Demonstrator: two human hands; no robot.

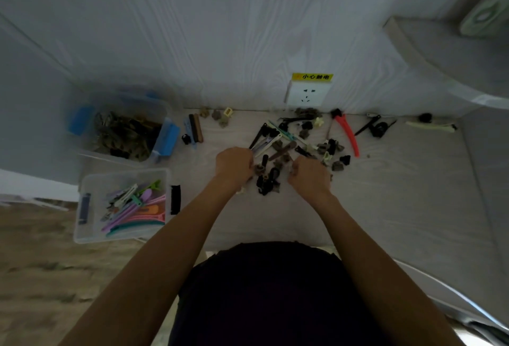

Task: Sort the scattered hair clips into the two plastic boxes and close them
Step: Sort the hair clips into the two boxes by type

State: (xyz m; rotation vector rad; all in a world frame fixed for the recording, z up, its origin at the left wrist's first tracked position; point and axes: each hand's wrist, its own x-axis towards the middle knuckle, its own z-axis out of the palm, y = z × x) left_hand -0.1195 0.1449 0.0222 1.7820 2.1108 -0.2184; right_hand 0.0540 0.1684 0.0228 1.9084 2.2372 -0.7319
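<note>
Both hands, left hand and right hand, curled gathering small stiff, light plastic claw clips from pile centre; clear boxes at 9 o'clock.

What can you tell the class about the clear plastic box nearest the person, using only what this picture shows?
The clear plastic box stands open, with no lid on it, at the table's left edge, nearer the person than the other box. It looks like translucent plastic with a dark blue latch on its left end and a black latch on its right. Inside lie long clips in pink, purple, teal and white. Neither hand touches it.
</note>
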